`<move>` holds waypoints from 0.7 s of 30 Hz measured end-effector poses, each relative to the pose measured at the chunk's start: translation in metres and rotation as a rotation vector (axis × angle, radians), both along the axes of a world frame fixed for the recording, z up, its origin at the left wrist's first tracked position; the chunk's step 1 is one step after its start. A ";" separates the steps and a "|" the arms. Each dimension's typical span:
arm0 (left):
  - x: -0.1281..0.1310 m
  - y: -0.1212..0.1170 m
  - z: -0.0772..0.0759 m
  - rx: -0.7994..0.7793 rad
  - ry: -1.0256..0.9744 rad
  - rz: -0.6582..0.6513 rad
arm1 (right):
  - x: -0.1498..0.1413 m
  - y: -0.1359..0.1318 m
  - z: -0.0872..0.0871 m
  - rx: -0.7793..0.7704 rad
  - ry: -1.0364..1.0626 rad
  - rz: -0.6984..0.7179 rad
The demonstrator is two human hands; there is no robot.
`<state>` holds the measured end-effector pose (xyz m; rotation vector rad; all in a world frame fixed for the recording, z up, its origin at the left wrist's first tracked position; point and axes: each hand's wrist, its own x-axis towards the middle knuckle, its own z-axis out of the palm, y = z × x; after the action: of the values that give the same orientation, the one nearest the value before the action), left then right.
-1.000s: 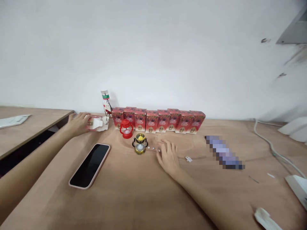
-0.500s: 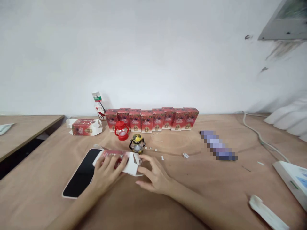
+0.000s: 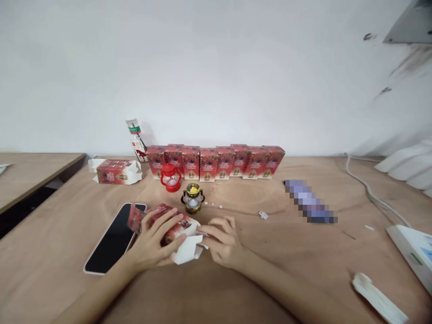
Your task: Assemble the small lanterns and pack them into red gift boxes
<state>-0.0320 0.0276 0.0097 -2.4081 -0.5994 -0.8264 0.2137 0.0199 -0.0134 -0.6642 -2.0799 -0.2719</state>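
My left hand (image 3: 157, 240) is closed around a red printed cardboard box (image 3: 180, 227), which lies tilted above the table with its end flaps open. At the box's right end, my right hand (image 3: 224, 240) has its fingertips at the white flaps; whether they pinch a flap or reach inside is hard to make out. Just behind the box stand a small black-and-gold lantern (image 3: 193, 199) and a small red lantern (image 3: 171, 178). Partly under my left forearm lies a dark-screened phone (image 3: 113, 243).
A row of several red boxes (image 3: 208, 164) stands by the wall, with a bottle (image 3: 137, 141) left of it. Another open box (image 3: 116, 172) lies at the left. A pixelated item (image 3: 308, 201), a cable (image 3: 362, 182) and a white box (image 3: 411, 256) occupy the right.
The box has turned so its open end points more towards me. My right fingers have closed in on its flaps. The view has shifted slightly.
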 end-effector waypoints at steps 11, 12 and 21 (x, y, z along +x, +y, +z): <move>0.024 -0.007 -0.008 -0.098 -0.352 0.188 | -0.003 0.001 0.010 -0.071 0.077 -0.095; 0.024 -0.007 -0.008 -0.095 -0.355 0.182 | -0.003 0.001 0.009 -0.081 0.079 -0.104; 0.021 -0.008 -0.007 -0.002 -0.338 0.136 | -0.004 0.007 0.004 -0.223 -0.026 -0.038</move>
<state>-0.0108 0.0196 0.0031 -2.2144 -0.8812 -1.1820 0.2101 0.0272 -0.0093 -0.8373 -2.1427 -0.0696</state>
